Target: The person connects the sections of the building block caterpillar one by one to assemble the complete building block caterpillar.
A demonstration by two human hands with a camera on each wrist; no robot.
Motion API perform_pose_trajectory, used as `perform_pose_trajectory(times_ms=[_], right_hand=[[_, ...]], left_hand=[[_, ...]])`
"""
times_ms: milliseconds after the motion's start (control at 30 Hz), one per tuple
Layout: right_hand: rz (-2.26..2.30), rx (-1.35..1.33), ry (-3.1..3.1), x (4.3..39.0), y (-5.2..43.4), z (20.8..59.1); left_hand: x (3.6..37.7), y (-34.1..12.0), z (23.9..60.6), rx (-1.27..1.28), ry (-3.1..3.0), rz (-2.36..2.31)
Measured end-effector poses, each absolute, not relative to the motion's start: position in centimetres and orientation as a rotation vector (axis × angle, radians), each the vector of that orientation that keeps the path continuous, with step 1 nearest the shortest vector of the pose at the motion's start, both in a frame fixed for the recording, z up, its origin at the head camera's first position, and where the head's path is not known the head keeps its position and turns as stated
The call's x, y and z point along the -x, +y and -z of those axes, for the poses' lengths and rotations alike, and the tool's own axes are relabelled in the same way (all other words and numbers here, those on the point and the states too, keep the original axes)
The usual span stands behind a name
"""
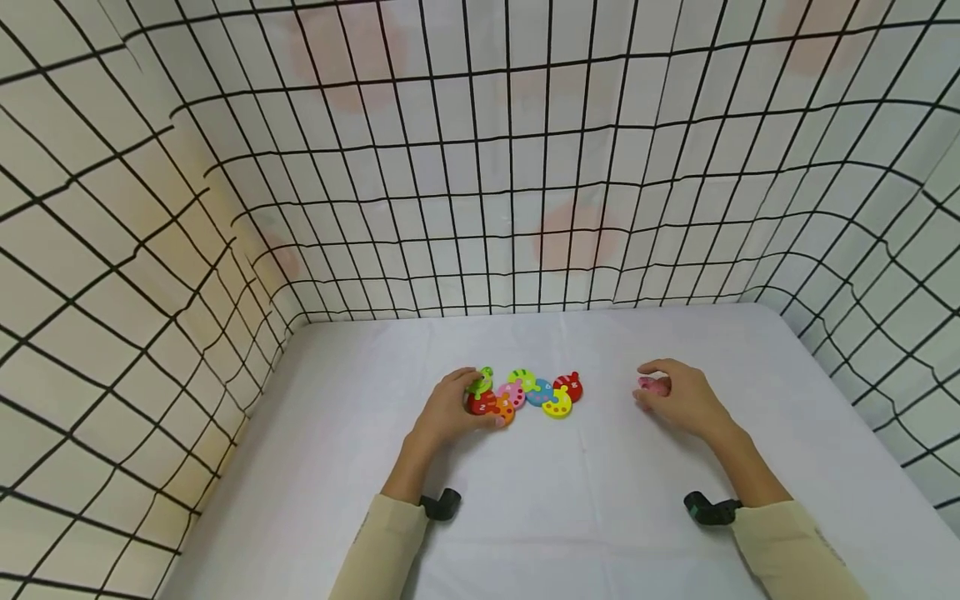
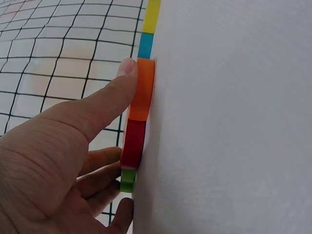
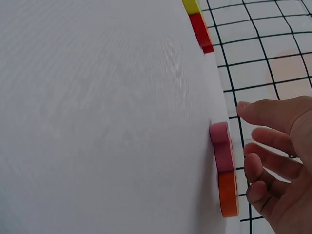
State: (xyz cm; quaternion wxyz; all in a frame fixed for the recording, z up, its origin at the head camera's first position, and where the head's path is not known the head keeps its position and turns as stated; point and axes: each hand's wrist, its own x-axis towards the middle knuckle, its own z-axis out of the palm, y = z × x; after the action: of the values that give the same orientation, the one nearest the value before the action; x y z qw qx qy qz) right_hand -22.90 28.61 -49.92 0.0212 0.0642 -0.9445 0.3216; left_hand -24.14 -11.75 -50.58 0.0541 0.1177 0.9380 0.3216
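A chain of flat, colourful puzzle pieces point(image 1: 536, 393) lies mid-table. My left hand point(image 1: 463, 405) grips its left end. The thumb point(image 2: 112, 92) presses on the edge of the orange piece point(image 2: 141, 90), and the fingers curl in beside the red piece point(image 2: 132, 144) and the green piece point(image 2: 127, 179). Blue and yellow pieces point(image 2: 148, 29) run on beyond. To the right, a separate pink-and-orange piece point(image 3: 223, 161) lies flat on its own. My right hand point(image 1: 660, 393) hovers by it with loosely curled fingers point(image 3: 265, 139) a little apart from it, holding nothing.
The white table point(image 1: 585, 500) is fenced by black grid walls point(image 1: 480, 208) at the back and on both sides. Wrist cameras point(image 1: 442, 504) sit on both beige sleeves. In the right wrist view the chain's yellow and red end point(image 3: 197, 22) shows at the top.
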Motion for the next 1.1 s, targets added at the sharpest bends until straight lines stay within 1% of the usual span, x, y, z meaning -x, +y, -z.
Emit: perform_pose_trajectory(times_ms=[133, 533, 900, 1100], right_hand=[[-0.97, -0.15, -2.951, 22.5, 29.3, 49.9], [-0.939, -0.314, -3.006, 22.6, 28.6, 50.0], [-0.853, -0.368, -3.063, 22.2, 27.9, 49.6], [-0.892, -0.382, -3.074, 22.3, 27.7, 49.7]], left_hand=[[24.2, -11.6, 50.6, -0.351, 2.86, -0.966], [24.2, -11.9, 50.5, -0.36, 2.841, -0.98], [24.7, -12.5, 51.2, -0.404, 2.798, -1.034], [24.6, -12.9, 51.3, -0.409, 2.789, -1.064]])
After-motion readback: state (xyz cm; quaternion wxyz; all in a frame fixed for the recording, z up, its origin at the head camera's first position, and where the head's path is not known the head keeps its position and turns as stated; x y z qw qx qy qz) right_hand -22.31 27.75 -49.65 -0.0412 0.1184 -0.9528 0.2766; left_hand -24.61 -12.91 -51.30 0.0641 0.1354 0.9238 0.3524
